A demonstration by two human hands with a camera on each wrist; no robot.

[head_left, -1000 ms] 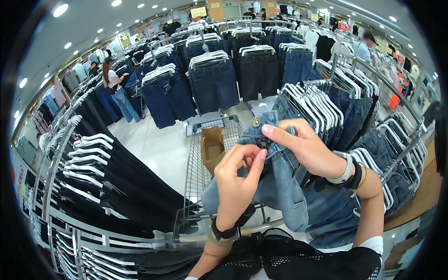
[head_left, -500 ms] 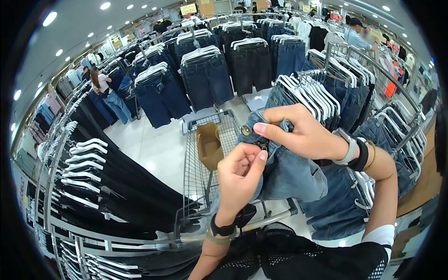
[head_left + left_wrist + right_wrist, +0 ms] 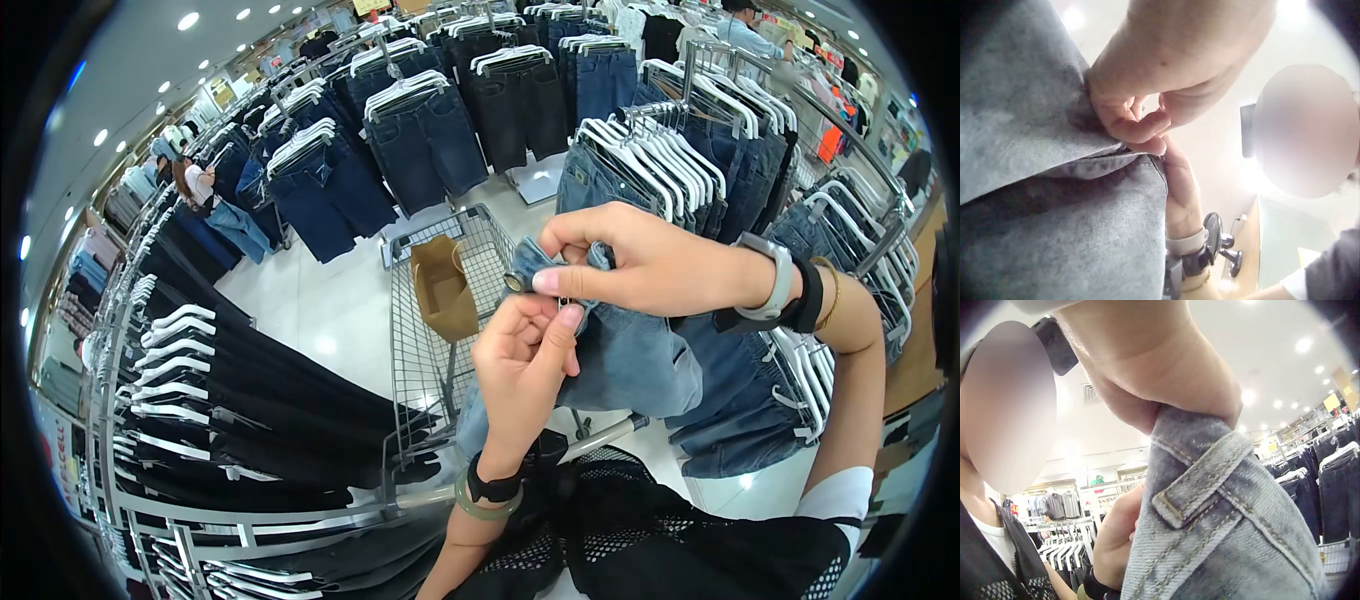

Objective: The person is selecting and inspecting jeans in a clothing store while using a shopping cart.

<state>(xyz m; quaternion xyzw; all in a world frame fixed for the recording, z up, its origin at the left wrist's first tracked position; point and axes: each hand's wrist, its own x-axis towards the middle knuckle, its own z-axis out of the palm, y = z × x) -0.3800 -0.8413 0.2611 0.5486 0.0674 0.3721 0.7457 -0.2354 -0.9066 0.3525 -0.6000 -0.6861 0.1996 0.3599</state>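
Note:
Light blue jeans (image 3: 640,365) hang in front of the person, held up by both hands. The right hand (image 3: 650,265) grips the waistband, its thumb beside a round metal button (image 3: 513,283). Just below, the left hand (image 3: 520,365) pinches the fly at the zipper, with thumb and forefinger together; the zipper itself is mostly hidden by the fingers. In the left wrist view, the curled fingers of the left hand (image 3: 1141,122) sit at the edge of the denim (image 3: 1085,231). A stitched belt loop (image 3: 1204,478) shows below the right hand in the right wrist view.
A wire shopping cart (image 3: 405,330) with a brown paper bag (image 3: 440,290) stands ahead. Black trousers (image 3: 290,400) hang on a rack at left. Denim on white hangers (image 3: 650,170) hangs close at right. Other shoppers stand farther off.
The head view has tilted down and shifted right. Both hands keep hold of the jeans, the right hand's thumb now closer to the left fingertips. The hanging denim has swung right.

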